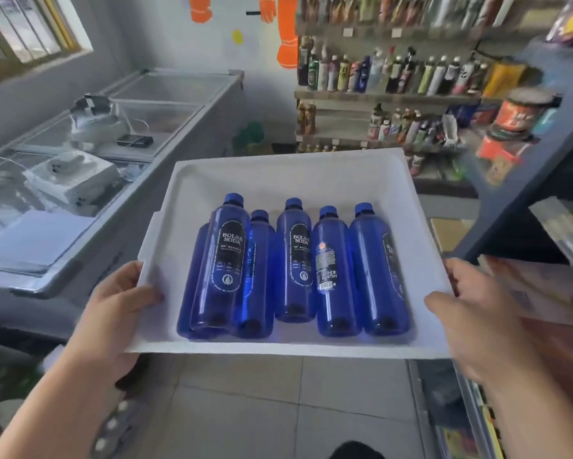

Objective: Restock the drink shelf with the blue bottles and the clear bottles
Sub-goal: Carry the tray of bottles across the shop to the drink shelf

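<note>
A white tray (pixel 288 167) is carried in front of me at waist height. Several blue bottles (pixel 293 260) with black labels lie in it on their sides, caps pointing away from me; one of them rests on top of others at the left. My left hand (pixel 119 306) grips the tray's left rim, thumb over the edge. My right hand (pixel 477 323) grips the right rim the same way. The drink shelf (pixel 387 94), packed with assorted bottles, stands ahead at the back right. No clear bottles are in view.
A chest freezer (pixel 165 104) with glass lids runs along the left wall, with white boxes and devices on top. A dark shelf unit (pixel 527 180) with snacks juts in close on the right. Tiled floor (pixel 278 402) lies below the tray.
</note>
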Action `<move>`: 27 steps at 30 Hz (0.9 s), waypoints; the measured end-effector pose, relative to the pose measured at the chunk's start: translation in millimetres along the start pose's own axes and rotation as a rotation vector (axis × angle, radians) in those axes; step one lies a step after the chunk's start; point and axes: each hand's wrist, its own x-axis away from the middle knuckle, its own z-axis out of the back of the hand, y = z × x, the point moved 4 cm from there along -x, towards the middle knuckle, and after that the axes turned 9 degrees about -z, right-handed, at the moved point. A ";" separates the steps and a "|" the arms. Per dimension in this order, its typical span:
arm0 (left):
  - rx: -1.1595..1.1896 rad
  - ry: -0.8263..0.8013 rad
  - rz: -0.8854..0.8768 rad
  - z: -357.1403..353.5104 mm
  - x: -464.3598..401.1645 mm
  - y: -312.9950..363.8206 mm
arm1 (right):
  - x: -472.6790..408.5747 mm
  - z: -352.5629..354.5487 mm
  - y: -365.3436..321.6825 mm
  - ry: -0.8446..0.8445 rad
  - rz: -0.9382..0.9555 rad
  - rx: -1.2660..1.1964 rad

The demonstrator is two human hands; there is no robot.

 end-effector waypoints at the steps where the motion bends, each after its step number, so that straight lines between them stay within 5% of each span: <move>1: -0.007 0.000 0.007 -5.1 -32.0 -1.8 | -29.7 -7.3 -4.4 0.001 -0.010 -0.010; 16: -0.016 0.083 -0.030 -104.0 -404.5 1.2 | -418.9 -94.5 -91.5 -0.089 -0.022 -0.073; 27: -0.089 0.031 -0.047 -114.5 -673.3 -10.1 | -629.8 -195.3 -150.8 -0.055 -0.076 -0.102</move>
